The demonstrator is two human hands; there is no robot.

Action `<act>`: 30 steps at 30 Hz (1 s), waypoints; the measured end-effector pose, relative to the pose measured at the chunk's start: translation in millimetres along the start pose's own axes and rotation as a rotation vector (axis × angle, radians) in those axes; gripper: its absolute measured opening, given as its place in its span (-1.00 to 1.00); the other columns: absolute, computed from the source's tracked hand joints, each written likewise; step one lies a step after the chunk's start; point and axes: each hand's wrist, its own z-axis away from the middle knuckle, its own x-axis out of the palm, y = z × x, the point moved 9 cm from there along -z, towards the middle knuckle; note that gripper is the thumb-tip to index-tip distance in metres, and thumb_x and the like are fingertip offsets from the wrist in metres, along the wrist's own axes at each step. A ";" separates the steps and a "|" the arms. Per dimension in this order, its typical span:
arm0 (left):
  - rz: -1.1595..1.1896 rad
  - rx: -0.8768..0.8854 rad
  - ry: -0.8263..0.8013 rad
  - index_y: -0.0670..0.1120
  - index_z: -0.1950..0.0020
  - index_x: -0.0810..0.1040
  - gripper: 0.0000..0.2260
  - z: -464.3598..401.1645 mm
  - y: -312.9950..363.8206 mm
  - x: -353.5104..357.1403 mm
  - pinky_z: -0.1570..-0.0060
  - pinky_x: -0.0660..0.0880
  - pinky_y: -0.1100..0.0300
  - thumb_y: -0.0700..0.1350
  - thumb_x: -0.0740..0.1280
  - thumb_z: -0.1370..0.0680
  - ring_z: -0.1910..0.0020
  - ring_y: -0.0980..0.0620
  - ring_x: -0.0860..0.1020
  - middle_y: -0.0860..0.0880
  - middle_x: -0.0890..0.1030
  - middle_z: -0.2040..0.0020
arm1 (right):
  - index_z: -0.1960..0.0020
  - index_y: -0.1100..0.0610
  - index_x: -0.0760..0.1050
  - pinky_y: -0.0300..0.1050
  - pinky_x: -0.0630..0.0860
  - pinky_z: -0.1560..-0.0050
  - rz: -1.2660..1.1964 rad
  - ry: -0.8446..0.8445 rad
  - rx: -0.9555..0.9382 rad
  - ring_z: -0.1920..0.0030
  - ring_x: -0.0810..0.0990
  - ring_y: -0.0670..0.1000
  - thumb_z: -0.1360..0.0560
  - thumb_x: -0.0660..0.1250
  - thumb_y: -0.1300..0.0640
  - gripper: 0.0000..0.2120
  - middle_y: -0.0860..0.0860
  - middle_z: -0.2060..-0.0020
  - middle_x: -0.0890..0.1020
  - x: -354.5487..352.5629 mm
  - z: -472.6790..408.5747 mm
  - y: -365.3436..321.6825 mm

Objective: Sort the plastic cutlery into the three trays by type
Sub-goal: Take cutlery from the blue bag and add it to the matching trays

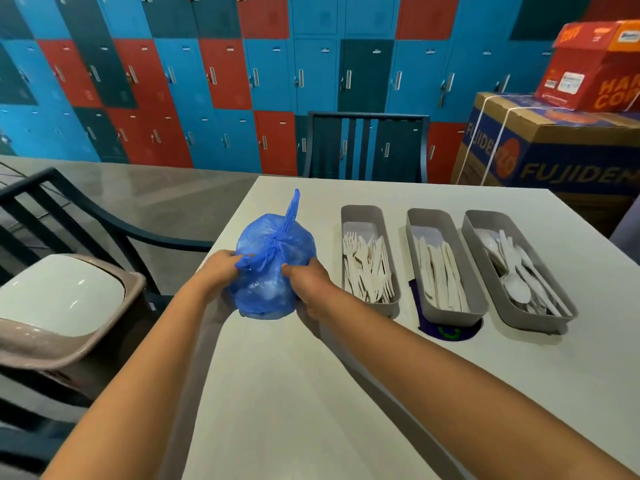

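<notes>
A person's two bare hands hold a knotted, translucent blue plastic bag (272,268) sitting on a pale rectangular table (311,393). The left hand (221,268) pinches a loose blue tail of the knot between curled fingers; the right hand (306,277) curls against the bag's other side, gripping the film. The likely risk is that tugging the knot tears the thin plastic, or that the bag tips and spills whatever pale contents it holds across the table; those contents are too blurred to identify. To the right of the bag stand three long grey plastic trays in a row. The nearest tray (369,214) holds white plastic forks (367,268). The middle tray (431,218) holds white plastic knives (438,271) and sits partly over a dark purple round marking on the table. The farthest tray (491,220) holds white plastic spoons (519,282). No loose cutlery lies on the table, so the sorting looks largely done. To the left of the bag, off the table's edge, is a beige swing-lid bin (62,306). Beyond the bag is a wall of blue, red and dark green lockers.
</notes>
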 end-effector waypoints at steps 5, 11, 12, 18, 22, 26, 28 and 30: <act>0.230 -0.072 0.057 -0.11 0.37 0.41 -0.75 12.5 -3.7 8.8 0.46 0.37 0.29 -0.16 0.27 -0.52 0.51 0.02 0.49 -0.02 0.50 0.54 | -0.24 0.05 0.47 0.05 0.55 -0.16 0.050 -0.047 0.008 -0.05 0.64 0.08 -0.37 0.26 0.11 -0.57 0.04 -0.04 0.66 3.4 2.5 5.1; 0.438 -0.048 0.046 -0.13 0.30 0.39 -0.81 39.4 7.5 24.4 0.26 0.38 0.24 -0.02 0.30 -0.28 0.30 -0.08 0.46 0.00 0.54 0.50 | -0.06 0.06 0.56 0.08 0.56 -0.14 0.067 -0.132 -0.075 -0.03 0.66 0.11 -0.49 0.29 0.05 -0.81 0.09 0.01 0.69 11.5 14.0 -5.2; 0.479 -0.054 0.073 -0.14 0.32 0.34 -0.79 44.4 6.1 24.5 0.32 0.33 0.29 -0.06 0.32 -0.34 0.32 -0.06 0.43 0.04 0.48 0.61 | -0.02 0.05 0.57 0.11 0.55 -0.16 0.087 -0.146 -0.080 -0.03 0.66 0.12 -0.49 0.30 0.05 -0.85 0.09 0.02 0.69 11.5 18.8 -7.8; 0.573 0.144 0.093 -0.12 0.01 0.60 -0.70 84.6 22.4 27.3 -0.02 0.52 -0.01 -0.06 0.26 -0.33 0.05 -0.15 0.62 -0.18 0.66 0.06 | -0.06 0.06 0.48 0.07 0.49 -0.24 0.245 -0.196 -0.193 -0.14 0.60 0.14 -0.53 0.28 0.23 -0.85 0.16 -0.13 0.61 -4.9 49.3 -41.7; 0.642 0.209 0.070 -0.19 -0.08 0.59 -0.70 119.7 47.1 49.3 0.06 0.54 0.04 -0.10 0.26 -0.42 0.05 -0.12 0.64 -0.15 0.66 0.05 | -0.18 0.07 0.46 -0.01 0.53 -0.12 0.233 -0.231 -0.182 -0.01 0.62 0.11 -0.54 0.22 0.26 -0.76 0.10 -0.05 0.63 -30.6 80.6 -59.8; 0.702 0.237 0.023 -0.22 -0.10 0.57 -0.67 161.1 65.3 81.0 0.03 0.55 0.01 -0.12 0.21 -0.42 0.03 -0.13 0.63 -0.16 0.65 0.04 | -0.26 0.05 0.47 0.04 0.55 -0.17 0.286 -0.314 -0.176 -0.10 0.63 0.14 -0.55 0.20 0.26 -0.68 0.12 -0.13 0.63 -61.8 115.7 -71.6; 0.710 0.216 0.001 -0.18 -0.07 0.59 -0.64 176.2 65.9 101.6 0.09 0.56 0.01 -0.09 0.22 -0.36 0.04 -0.13 0.64 -0.15 0.67 0.04 | -0.28 0.04 0.45 0.01 0.55 -0.16 0.318 -0.343 -0.175 -0.12 0.63 0.12 -0.55 0.21 0.27 -0.67 0.09 -0.14 0.63 -81.0 130.7 -71.3; 0.713 0.191 -0.033 -0.14 -0.11 0.59 -0.59 189.1 63.5 126.8 -0.02 0.57 -0.06 -0.05 0.25 -0.32 0.01 -0.11 0.65 -0.14 0.68 0.00 | -0.32 0.09 0.42 0.04 0.54 -0.18 0.332 -0.357 -0.158 -0.14 0.61 0.14 -0.55 0.20 0.31 -0.64 0.12 -0.17 0.61 -102.8 142.4 -65.8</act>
